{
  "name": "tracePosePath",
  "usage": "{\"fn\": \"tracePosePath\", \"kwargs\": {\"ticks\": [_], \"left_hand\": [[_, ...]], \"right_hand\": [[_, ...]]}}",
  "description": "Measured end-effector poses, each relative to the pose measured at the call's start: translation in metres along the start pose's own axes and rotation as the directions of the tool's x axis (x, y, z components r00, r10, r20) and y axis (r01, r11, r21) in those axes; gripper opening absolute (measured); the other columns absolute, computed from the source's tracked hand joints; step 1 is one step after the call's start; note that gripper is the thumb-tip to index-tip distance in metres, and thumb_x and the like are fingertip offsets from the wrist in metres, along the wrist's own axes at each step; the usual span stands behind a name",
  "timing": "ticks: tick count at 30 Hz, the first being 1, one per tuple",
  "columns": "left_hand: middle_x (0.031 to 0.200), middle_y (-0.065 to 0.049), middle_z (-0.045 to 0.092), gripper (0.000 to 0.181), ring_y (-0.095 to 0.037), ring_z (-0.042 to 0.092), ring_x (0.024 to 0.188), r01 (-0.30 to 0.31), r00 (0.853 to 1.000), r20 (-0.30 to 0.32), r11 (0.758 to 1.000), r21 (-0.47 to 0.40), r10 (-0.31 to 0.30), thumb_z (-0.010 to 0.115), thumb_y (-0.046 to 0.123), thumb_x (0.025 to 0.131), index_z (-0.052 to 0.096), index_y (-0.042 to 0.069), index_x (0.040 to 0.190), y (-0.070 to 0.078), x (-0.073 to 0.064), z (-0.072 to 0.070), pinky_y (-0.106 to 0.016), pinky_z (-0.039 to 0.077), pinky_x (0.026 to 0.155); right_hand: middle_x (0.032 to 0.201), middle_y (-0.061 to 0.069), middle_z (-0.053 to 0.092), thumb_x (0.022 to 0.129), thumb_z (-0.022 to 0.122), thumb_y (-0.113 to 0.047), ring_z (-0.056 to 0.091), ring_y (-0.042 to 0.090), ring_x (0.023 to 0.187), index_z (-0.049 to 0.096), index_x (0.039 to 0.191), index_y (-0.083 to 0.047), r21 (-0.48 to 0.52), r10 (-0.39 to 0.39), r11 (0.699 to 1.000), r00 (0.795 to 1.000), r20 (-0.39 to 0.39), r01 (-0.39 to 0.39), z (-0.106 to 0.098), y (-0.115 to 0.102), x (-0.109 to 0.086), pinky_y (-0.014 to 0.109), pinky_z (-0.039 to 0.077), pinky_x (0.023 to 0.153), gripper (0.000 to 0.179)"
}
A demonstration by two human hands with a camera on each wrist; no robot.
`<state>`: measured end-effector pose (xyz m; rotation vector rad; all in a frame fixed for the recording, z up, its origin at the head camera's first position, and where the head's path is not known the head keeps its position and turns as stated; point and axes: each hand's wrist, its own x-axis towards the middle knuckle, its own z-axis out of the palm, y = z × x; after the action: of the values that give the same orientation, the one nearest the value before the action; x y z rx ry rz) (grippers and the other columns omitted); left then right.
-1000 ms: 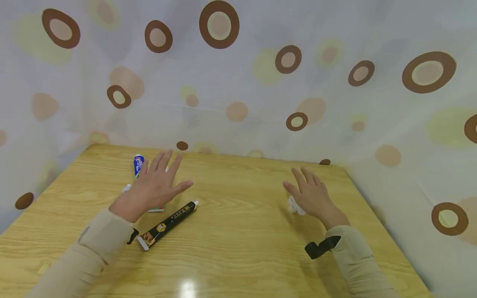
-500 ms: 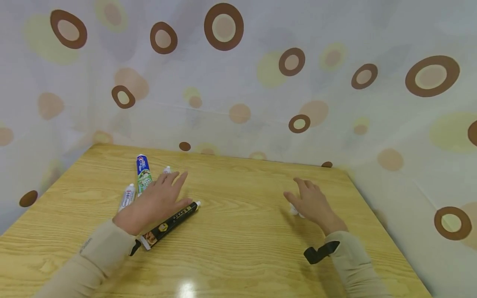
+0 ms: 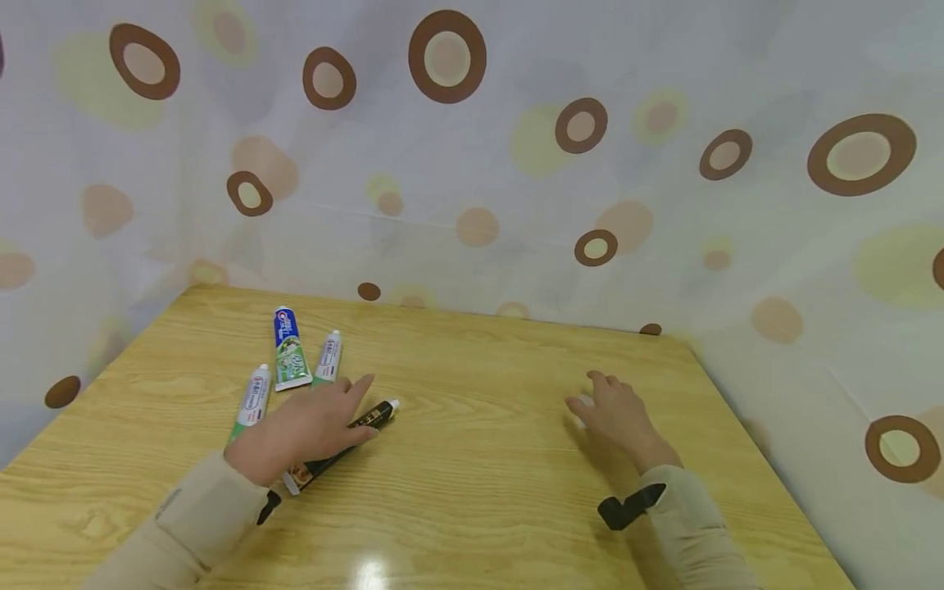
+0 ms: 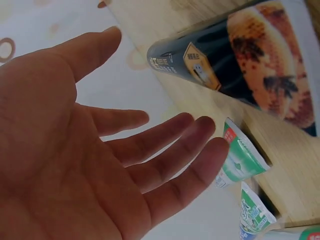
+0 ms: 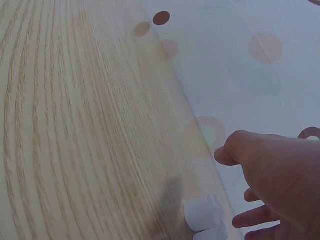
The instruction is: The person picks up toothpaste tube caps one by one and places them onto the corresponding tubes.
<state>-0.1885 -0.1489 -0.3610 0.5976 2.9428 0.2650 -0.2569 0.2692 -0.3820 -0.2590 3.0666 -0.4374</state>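
Observation:
My left hand (image 3: 306,430) hovers over a black toothpaste tube (image 3: 378,415), hiding its middle in the head view. In the left wrist view its fingers are spread and relaxed, apart from the black tube (image 4: 202,65). Beyond it lie a blue and green toothpaste tube (image 3: 289,348) and two white and green tubes, one at the back (image 3: 329,354) and one at the left (image 3: 254,397), partly covered by the hand. My right hand (image 3: 619,418) hovers with loosely bent fingers by small white rounded pieces (image 5: 204,214), whose kind is unclear. It holds nothing visible.
Everything lies on a wood-grain table (image 3: 472,492). A pale cloth with brown, peach and yellow circles (image 3: 472,147) stands like a wall along the back and both sides. Bare wood stretches between the hands. Black straps (image 3: 627,508) show at the sleeve cuffs.
Both hands have come down toward the table, the left closer to the black tube, the right closer to the white pieces. More of the other tubes shows. The view has shifted slightly.

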Motion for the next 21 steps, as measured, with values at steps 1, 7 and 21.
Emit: {"fn": "tracePosePath", "kwargs": {"ticks": [1, 7, 21], "left_hand": [[0.131, -0.030, 0.056, 0.079, -0.040, 0.062, 0.112, 0.003, 1.000, 0.018, 1.000, -0.009, -0.003, 0.063, 0.044, 0.095, 0.034, -0.004, 0.151, 0.000, -0.001, 0.001, -0.049, 0.054, 0.087], [0.133, -0.029, 0.053, 0.080, -0.037, 0.060, 0.113, 0.067, 0.990, 0.129, 0.992, -0.104, -0.054, 0.073, 0.039, 0.089, 0.038, -0.002, 0.148, -0.002, -0.007, 0.002, -0.052, 0.051, 0.093], [0.087, -0.010, 0.056, 0.046, -0.021, 0.055, 0.070, 0.179, 0.975, 0.157, 0.974, -0.140, -0.157, 0.086, 0.021, 0.076, 0.055, 0.004, 0.105, -0.005, -0.017, 0.006, -0.032, 0.048, 0.056]], "right_hand": [[0.141, 0.039, 0.043, 0.100, 0.050, -0.041, 0.040, 0.059, 0.128, 0.037, 0.144, 0.010, 0.001, 0.007, 1.000, 1.000, 0.003, -0.007, 0.001, 0.001, 0.000, 0.068, 0.037, 0.100, 0.069], [0.135, 0.038, 0.048, 0.098, 0.053, -0.035, 0.048, 0.057, 0.119, 0.040, 0.142, 0.010, 0.005, 0.018, 1.000, 1.000, -0.012, -0.018, 0.008, 0.003, 0.001, 0.066, 0.044, 0.091, 0.064], [0.118, 0.031, 0.056, 0.093, 0.054, -0.017, 0.059, 0.043, 0.098, 0.057, 0.124, 0.007, -0.042, 0.022, 0.999, 0.998, -0.052, -0.024, 0.015, 0.003, 0.001, 0.059, 0.051, 0.077, 0.040]]}}
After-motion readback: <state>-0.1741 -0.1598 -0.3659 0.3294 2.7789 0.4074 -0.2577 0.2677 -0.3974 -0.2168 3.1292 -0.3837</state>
